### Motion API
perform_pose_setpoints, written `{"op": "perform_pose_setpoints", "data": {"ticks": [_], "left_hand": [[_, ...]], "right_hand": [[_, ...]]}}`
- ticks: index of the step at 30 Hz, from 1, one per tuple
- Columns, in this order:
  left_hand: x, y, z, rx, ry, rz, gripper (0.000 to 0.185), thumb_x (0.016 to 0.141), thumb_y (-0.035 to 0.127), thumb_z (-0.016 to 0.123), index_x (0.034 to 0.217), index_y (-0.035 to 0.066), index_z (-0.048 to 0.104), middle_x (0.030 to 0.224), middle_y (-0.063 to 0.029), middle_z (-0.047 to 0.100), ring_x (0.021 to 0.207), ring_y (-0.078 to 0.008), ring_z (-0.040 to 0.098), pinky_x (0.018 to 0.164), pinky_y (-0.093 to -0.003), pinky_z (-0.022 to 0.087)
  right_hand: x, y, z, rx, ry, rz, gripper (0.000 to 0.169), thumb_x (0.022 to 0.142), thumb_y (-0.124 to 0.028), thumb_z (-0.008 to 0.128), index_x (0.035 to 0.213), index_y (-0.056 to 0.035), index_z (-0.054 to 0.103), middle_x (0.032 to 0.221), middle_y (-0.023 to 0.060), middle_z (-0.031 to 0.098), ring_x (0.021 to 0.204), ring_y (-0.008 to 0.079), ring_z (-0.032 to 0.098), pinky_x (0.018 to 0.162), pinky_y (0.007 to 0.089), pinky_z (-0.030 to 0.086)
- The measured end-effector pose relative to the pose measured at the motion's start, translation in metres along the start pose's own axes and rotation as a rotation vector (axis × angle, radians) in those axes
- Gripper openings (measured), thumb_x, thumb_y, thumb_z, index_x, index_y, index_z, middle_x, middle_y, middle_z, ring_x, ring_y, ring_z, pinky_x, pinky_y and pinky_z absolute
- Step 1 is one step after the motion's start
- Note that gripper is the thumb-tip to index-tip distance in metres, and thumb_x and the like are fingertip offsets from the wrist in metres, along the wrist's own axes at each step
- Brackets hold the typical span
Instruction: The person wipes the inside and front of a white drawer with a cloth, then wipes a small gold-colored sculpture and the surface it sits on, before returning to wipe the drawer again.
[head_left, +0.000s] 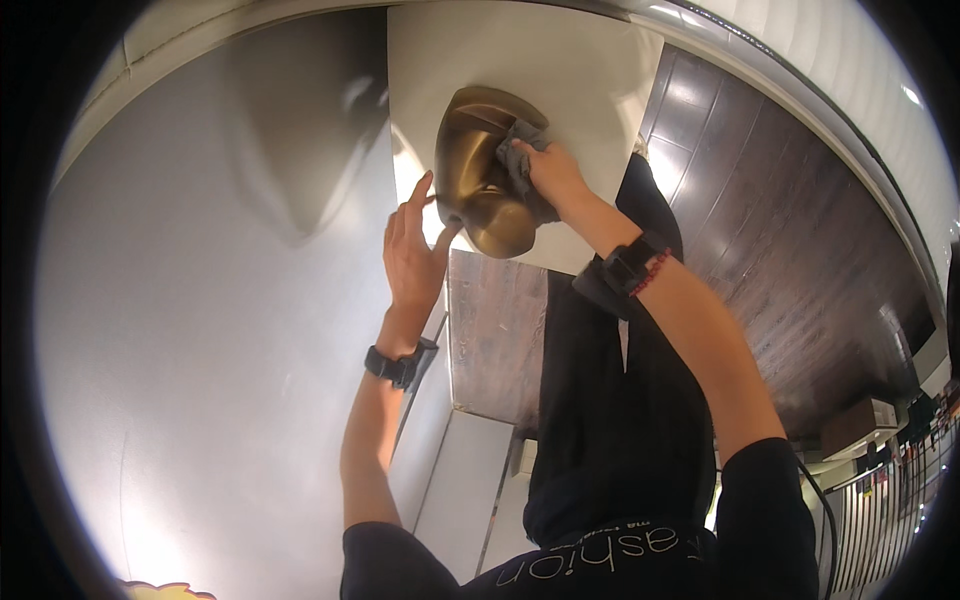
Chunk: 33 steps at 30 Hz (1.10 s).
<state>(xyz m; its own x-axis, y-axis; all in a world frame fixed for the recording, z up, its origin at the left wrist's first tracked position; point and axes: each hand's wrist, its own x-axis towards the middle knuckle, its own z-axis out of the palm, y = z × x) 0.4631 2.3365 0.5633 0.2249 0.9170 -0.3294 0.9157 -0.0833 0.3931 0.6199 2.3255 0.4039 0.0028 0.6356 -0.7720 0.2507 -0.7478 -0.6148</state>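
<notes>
A bronze-coloured, smooth sculptural object (472, 161) with a rounded lower end rests on a pale, flat-topped stand (585, 67). My right hand (553, 176) presses a crumpled grey cloth (517, 154) against the object's right side, fingers closed on the cloth. On the other side, my left hand (416, 255) is raised with fingers spread, its thumb close to the object's lower left edge; whether the thumb touches it I cannot tell. Nothing shows in the left hand. Both wrists wear black straps, and a red beaded bracelet is on the right one.
A smooth grey-white wall (210, 322) stands close on the left, against the stand. Dark wood-look flooring (735, 165) lies to the right and below the stand. A wooden box-like unit (859, 427) and a rack of hanging items stand at the far lower right.
</notes>
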Motion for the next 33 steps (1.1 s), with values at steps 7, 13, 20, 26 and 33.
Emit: {"op": "perform_pose_setpoints", "data": {"ticks": [7,13,20,26,33], "left_hand": [[0.011,0.038,-0.013,0.203,-0.080,0.395,0.079,0.055,0.015,0.084,0.126,0.018,0.049,0.133,-0.0047,0.046,0.118,-0.0234,0.047,0.101,-0.0422,0.032],[0.008,0.038,-0.014,0.175,-0.045,0.520,0.063,0.053,0.011,0.081,0.110,0.013,0.054,0.113,-0.0014,0.059,0.104,-0.0210,0.058,0.104,-0.0435,0.029],[0.001,0.012,-0.011,-0.063,-0.042,0.506,0.071,0.049,0.001,0.081,0.113,0.008,0.050,0.114,-0.0082,0.059,0.106,-0.0275,0.057,0.102,-0.0476,0.038],[0.003,0.016,-0.012,-0.051,-0.052,0.476,0.068,0.050,-0.002,0.080,0.111,0.006,0.051,0.112,-0.0109,0.059,0.103,-0.0300,0.058,0.097,-0.0459,0.044],[0.006,0.019,-0.014,-0.095,-0.061,0.414,0.071,0.053,-0.004,0.079,0.116,0.006,0.048,0.116,-0.0100,0.058,0.104,-0.0296,0.057,0.088,-0.0369,0.049]], "right_hand": [[-0.009,0.023,-0.059,0.452,-0.121,0.251,0.042,0.084,-0.037,0.064,0.103,0.0002,0.056,0.083,0.0094,0.059,0.076,0.0161,0.061,0.065,0.0309,0.052],[-0.064,0.047,-0.065,0.792,-0.283,0.482,0.041,0.088,-0.031,0.059,0.116,-0.0024,0.053,0.100,0.0083,0.060,0.085,0.0172,0.062,0.073,0.0327,0.054],[-0.094,0.006,-0.039,0.863,-0.417,0.484,0.054,0.084,-0.036,0.064,0.116,0.0021,0.045,0.099,0.0127,0.057,0.084,0.0190,0.060,0.070,0.0314,0.053],[-0.090,0.006,-0.031,0.871,-0.452,0.431,0.056,0.084,-0.038,0.063,0.117,0.0030,0.044,0.102,0.0138,0.057,0.086,0.0194,0.060,0.074,0.0294,0.051],[-0.092,0.026,-0.027,0.746,-0.483,0.492,0.052,0.085,-0.038,0.061,0.118,-0.0003,0.046,0.104,0.0102,0.055,0.091,0.0176,0.057,0.078,0.0301,0.050]]}}
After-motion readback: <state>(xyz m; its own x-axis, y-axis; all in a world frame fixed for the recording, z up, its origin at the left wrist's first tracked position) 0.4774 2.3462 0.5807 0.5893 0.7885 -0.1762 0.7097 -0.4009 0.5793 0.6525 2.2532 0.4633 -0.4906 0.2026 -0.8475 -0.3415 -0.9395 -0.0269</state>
